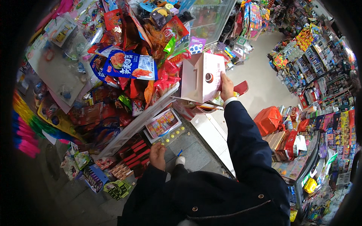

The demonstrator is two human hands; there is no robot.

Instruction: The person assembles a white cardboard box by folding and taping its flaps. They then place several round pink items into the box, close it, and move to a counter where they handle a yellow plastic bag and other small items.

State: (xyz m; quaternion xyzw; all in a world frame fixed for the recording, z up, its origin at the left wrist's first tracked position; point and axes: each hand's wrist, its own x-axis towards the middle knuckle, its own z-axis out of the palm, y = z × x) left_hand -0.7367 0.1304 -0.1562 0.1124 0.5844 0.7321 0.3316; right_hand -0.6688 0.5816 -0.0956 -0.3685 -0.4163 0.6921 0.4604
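My right hand (227,86) grips the right side of an open white and pink cardboard box (212,75), with a round dark picture on its face. The box is tilted above the rim of a stall full of packets. Lower and to the left, my left hand (157,155) is closed, its fingertips at the near end of a clear blister strip (174,135) with several yellow round pieces. Beside the strip is a small open box (163,124) of orange and pink packets. Blue snack packets (132,64) lie on the heap to the left of the white box.
A pale divider (139,120) edges the packet heap. Red and dark boxes (134,156) and a blue box (94,177) stand low at left. At right are a red bag (267,120) and packed shelves (320,56). My shoe (180,160) is on grey floor tiles.
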